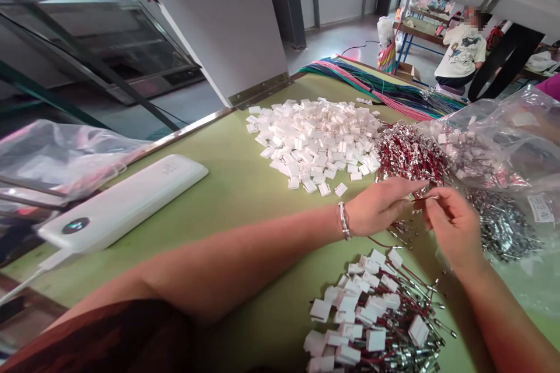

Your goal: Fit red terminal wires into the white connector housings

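Both hands meet beside a heap of short red wires with metal ends. My left hand, with a bracelet at the wrist, has its fingers closed on a thin dark red wire. The fingertips of my right hand pinch the same wire from the other side. Loose white connectors are piled behind my left hand. Nearer to me lies a second pile, of white connectors joined to red wires with metal ends.
On the green table, a white power bank with a cable lies at left. Clear plastic bags and metal terminals are at right. Long coloured wires lie at the back. A person is farther off.
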Action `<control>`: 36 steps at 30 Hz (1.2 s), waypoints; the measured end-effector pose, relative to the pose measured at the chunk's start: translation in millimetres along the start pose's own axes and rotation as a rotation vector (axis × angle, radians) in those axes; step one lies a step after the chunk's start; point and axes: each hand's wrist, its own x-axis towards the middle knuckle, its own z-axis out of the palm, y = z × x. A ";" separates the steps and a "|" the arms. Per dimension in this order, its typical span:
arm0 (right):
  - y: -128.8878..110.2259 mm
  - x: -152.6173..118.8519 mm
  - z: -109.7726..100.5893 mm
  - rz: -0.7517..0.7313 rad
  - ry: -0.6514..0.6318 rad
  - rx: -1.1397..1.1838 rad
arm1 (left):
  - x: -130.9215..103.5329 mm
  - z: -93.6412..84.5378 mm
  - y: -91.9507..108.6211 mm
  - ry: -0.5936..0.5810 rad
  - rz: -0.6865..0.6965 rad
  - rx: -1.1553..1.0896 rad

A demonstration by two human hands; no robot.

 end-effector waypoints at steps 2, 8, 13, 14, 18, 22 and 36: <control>-9.3 -2.7 5.4 0.073 -0.088 0.102 | -2.7 3.1 2.8 -0.088 -0.007 0.042; 5.3 17.7 -24.4 0.131 -0.343 -0.108 | -6.7 0.4 -3.5 -0.012 -0.183 0.207; 44.0 31.7 -63.5 0.304 -0.364 -0.793 | -3.3 -2.4 -7.5 0.049 -0.298 0.116; 49.7 31.8 -64.5 0.318 -0.419 -0.838 | -3.0 -2.2 -7.6 0.052 -0.297 0.109; 64.3 29.2 -56.5 0.282 -0.488 -0.832 | -3.2 -2.3 -7.0 0.041 -0.284 0.105; 66.3 29.7 -57.7 0.224 -0.450 -0.817 | -2.8 -2.1 -7.1 0.022 -0.321 0.067; -1.2 -3.8 -0.6 -0.057 -0.194 -0.216 | -6.7 5.1 -4.0 -0.089 -0.313 0.028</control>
